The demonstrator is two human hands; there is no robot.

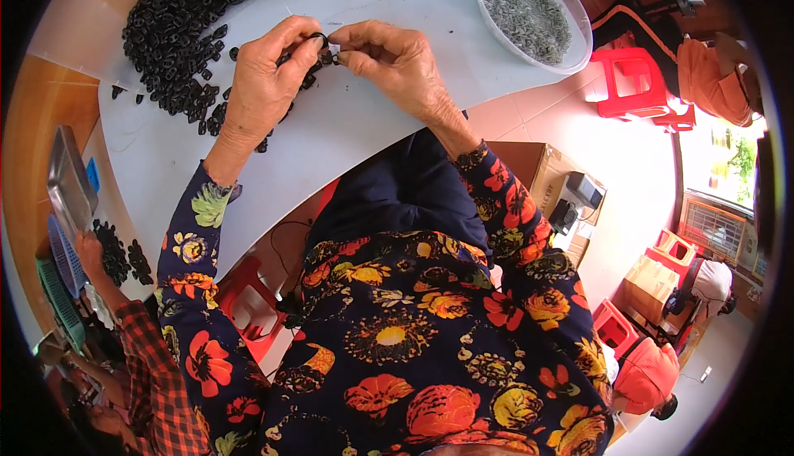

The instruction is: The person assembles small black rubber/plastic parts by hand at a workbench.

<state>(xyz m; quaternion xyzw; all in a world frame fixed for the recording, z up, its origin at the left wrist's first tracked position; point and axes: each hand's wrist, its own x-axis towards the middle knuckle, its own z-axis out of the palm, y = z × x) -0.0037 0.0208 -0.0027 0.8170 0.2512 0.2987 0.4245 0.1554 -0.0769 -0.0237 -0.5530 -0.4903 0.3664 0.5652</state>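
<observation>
Above the white table, my left hand (269,75) is closed, pinching a small black plastic part (319,40) between thumb and fingertips. My right hand (395,60) is right beside it, thumb and fingers pressed together close to that part. What the right fingers pinch is too small to make out. To the left of my hands spreads a large heap of small black parts (178,42), with loose ones scattered below my left hand. At the far right of the table stands a round clear tub (581,46) full of small grey metal pieces (529,19).
The white table (331,146) curves in front of me. At the left, a person in a red checked sleeve (149,332) reaches toward a metal tray (70,179) and more black parts (116,251). Red stools (633,84) and a cardboard box (529,166) stand on the right.
</observation>
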